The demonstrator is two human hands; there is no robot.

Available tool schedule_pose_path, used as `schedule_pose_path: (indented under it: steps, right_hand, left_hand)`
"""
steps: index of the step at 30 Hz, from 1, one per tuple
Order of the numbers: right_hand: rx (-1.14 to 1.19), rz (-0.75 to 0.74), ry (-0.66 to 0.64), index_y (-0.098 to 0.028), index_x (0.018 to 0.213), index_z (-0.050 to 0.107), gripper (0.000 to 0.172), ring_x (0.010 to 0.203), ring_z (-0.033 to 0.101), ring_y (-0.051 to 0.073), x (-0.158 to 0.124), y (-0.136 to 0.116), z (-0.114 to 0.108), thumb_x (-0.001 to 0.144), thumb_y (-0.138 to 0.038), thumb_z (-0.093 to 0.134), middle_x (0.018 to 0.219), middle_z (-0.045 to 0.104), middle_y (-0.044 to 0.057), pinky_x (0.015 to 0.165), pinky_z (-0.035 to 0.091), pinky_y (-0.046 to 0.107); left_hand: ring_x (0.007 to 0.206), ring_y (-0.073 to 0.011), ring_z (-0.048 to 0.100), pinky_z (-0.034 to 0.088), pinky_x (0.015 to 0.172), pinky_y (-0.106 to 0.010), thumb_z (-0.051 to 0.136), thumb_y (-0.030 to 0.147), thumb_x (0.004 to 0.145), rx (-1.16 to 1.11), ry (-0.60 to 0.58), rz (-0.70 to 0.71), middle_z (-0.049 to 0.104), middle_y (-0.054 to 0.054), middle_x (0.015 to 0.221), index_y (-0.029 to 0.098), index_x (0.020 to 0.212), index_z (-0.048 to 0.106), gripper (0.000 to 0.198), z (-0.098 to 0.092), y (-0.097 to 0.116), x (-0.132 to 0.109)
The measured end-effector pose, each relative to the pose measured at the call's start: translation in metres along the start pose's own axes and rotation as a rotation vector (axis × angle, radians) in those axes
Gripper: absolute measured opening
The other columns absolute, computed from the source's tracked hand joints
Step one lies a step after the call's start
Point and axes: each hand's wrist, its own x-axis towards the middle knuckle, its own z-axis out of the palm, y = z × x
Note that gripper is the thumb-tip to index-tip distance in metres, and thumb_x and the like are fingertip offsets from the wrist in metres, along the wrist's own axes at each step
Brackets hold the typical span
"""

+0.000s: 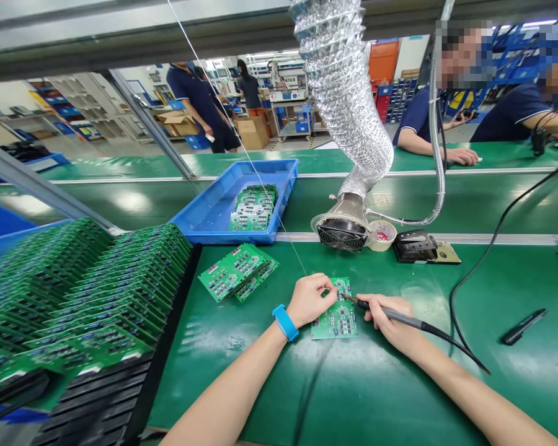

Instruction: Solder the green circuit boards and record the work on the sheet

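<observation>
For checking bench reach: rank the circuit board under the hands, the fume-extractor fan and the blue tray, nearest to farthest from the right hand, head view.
From the right hand:
1. Circuit board, just left.
2. Fume-extractor fan, ahead.
3. Blue tray, ahead left, farthest.

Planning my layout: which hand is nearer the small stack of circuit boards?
Left. The left hand is right of the stack; the right hand is farther right, past the single board.

The left hand point(310, 301) curls closed, just beside the pinching right hand point(389, 322).
</observation>
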Motion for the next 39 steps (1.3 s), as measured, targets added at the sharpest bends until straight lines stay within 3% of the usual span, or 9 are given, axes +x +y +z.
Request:
schedule_pose_path:
  steps: [12,16,21,28,39]
  right_hand:
    - [0.005,-0.001,-0.013,-0.018,0.102,0.076,0.039,0.045,0.060,0.012,0.000,0.003,0.001,0.103,-0.039,0.044,0.060,0.068,0.001,0.046,0.048,0.023]
    - [-0.004,0.028,-0.025,-0.019,0.103,0.077,0.040,0.046,0.060,0.012,0.000,0.002,0.001,0.103,-0.040,0.042,0.060,0.067,0.001,0.047,0.049,0.023]
    - [-0.007,0.033,0.003,-0.018,0.102,0.077,0.041,0.046,0.060,0.012,-0.002,0.001,-0.001,0.103,-0.040,0.041,0.060,0.067,0.001,0.047,0.048,0.023]
    - [0.003,-0.013,0.040,-0.019,0.097,0.077,0.037,0.042,0.058,0.011,-0.002,-0.003,-0.002,0.102,-0.034,0.044,0.055,0.066,-0.002,0.045,0.047,0.023]
    - [0.009,-0.066,-0.003,-0.020,0.100,0.076,0.036,0.042,0.058,0.011,-0.002,0.000,0.000,0.103,-0.032,0.042,0.055,0.064,-0.003,0.045,0.046,0.023]
  left_hand:
    - [0.055,-0.0090,0.043,0.031,0.057,-0.023,0.060,0.020,0.084,0.073,-0.080,0.102,0.046,0.003,0.059,0.018,0.067,0.066,0.018,-0.002,0.001,-0.002]
    - [0.057,-0.0100,0.045,0.034,0.056,-0.023,0.059,0.021,0.085,-0.055,-0.047,0.003,0.051,0.002,0.061,0.017,0.067,0.067,0.020,-0.012,0.005,0.004]
    - [0.063,-0.0101,0.050,0.037,0.058,-0.023,0.057,0.018,0.084,-0.196,-0.128,-0.072,0.061,-0.002,0.077,0.016,0.071,0.067,0.017,-0.024,0.005,0.010]
    - [0.057,-0.0070,0.039,0.032,0.054,-0.023,0.058,0.012,0.079,-0.122,-0.160,0.001,0.056,0.000,0.081,0.016,0.069,0.058,0.011,-0.018,0.005,0.005]
    - [0.061,-0.0084,0.043,0.036,0.058,-0.023,0.059,0.015,0.084,-0.015,-0.212,0.089,0.057,0.000,0.085,0.018,0.074,0.061,0.011,-0.016,0.007,0.002]
